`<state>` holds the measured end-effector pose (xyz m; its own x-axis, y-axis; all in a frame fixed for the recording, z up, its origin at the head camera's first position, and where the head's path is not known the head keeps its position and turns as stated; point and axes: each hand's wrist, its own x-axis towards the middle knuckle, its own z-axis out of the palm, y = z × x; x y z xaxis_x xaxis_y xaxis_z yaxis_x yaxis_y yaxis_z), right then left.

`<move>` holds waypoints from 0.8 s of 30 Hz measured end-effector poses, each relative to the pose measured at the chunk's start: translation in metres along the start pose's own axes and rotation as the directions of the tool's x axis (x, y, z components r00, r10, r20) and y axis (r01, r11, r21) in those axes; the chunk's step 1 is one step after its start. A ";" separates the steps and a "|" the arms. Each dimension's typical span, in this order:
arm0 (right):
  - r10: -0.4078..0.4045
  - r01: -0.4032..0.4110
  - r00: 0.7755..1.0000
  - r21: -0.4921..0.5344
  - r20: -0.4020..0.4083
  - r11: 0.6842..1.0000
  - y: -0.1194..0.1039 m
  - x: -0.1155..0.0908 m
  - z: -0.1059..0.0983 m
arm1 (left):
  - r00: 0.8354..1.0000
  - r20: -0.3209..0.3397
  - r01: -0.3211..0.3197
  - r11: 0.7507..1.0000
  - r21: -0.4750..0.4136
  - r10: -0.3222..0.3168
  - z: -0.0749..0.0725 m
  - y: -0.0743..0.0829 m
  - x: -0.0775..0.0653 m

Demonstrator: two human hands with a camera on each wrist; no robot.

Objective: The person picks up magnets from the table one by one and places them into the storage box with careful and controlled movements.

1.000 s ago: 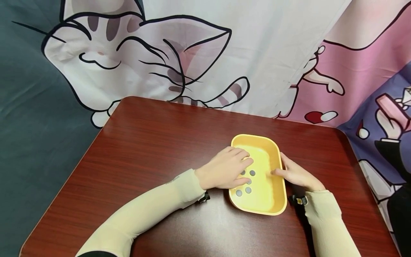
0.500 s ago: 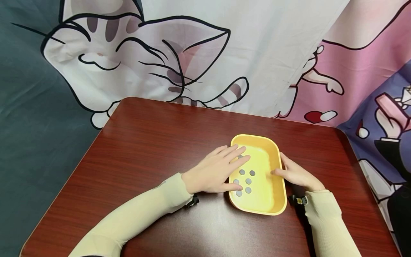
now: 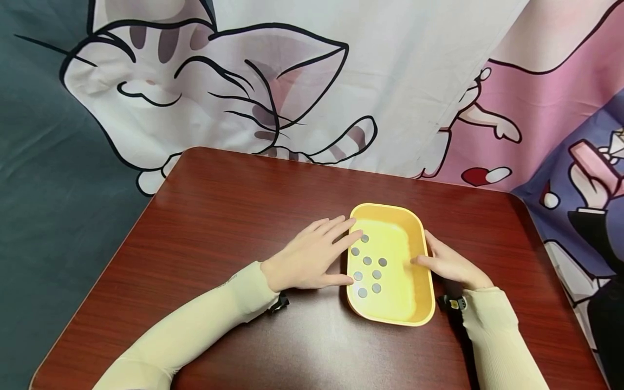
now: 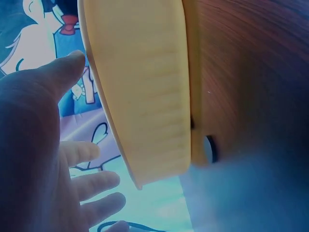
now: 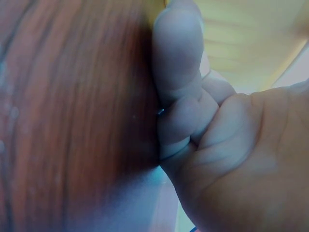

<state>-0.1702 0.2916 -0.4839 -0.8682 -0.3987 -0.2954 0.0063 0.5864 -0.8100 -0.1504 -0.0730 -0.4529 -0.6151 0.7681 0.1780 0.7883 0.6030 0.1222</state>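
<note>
A yellow rectangular plastic tub (image 3: 392,319) stands on the table, with several small grey round discs (image 3: 382,262), much like coins, lying flat along the left part of its floor. My left hand (image 3: 312,257) is spread at the tub's left rim, fingers loosely extended and holding nothing; its fingertips overlap the rim in the head view. In the left wrist view, the tub's outer side wall (image 4: 140,87) stands beside those fingers. On the right, my right hand (image 3: 453,265) grips the tub's wall, thumb over the rim and curled fingers (image 5: 178,53) outside, low against the tabletop.
The reddish-brown wooden table (image 3: 244,195) has rounded far corners. Behind it hangs a curtain (image 3: 414,65) printed with cartoon cats. A small dark round object (image 4: 210,149) shows past the tub's end in the left wrist view.
My left hand has drawn back leftward from over the tub, its fingers straightening, and discs that it covered now show. The right hand and the tub have stayed in place.
</note>
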 end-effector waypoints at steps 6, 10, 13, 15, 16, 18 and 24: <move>0.001 -0.001 1.000 0.010 0.004 1.000 0.000 0.000 -0.001 | 1.000 -0.026 0.009 1.000 0.000 -0.009 0.003 -0.005 -0.005; 0.007 -0.008 1.000 0.025 0.012 1.000 0.000 0.000 -0.001 | 0.999 -0.043 0.025 0.999 -0.031 -0.027 0.004 -0.008 -0.006; 0.002 -0.002 1.000 0.004 0.006 1.000 -0.001 0.001 0.000 | 0.998 -0.051 0.031 0.998 -0.049 -0.033 0.005 -0.011 -0.007; -0.002 0.002 1.000 -0.010 0.001 1.000 0.000 0.001 -0.001 | 0.998 -0.056 0.029 0.998 -0.051 -0.032 0.006 -0.012 -0.006; -0.003 0.003 1.000 -0.012 0.001 1.000 0.000 0.001 -0.001 | 0.998 -0.058 0.029 0.998 -0.050 -0.032 0.007 -0.013 -0.006; -0.007 0.007 1.000 -0.012 0.002 1.000 0.000 0.001 -0.001 | 0.997 -0.070 0.028 0.998 -0.053 -0.032 0.007 -0.014 -0.006; 0.000 0.000 1.000 0.008 0.007 1.000 0.001 0.001 -0.001 | 0.996 -0.079 0.029 0.999 -0.025 -0.031 0.012 -0.016 -0.005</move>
<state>-0.1712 0.2922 -0.4841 -0.8649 -0.4033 -0.2988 0.0104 0.5808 -0.8140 -0.1600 -0.0834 -0.4674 -0.6363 0.7296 0.2506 0.7701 0.6197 0.1513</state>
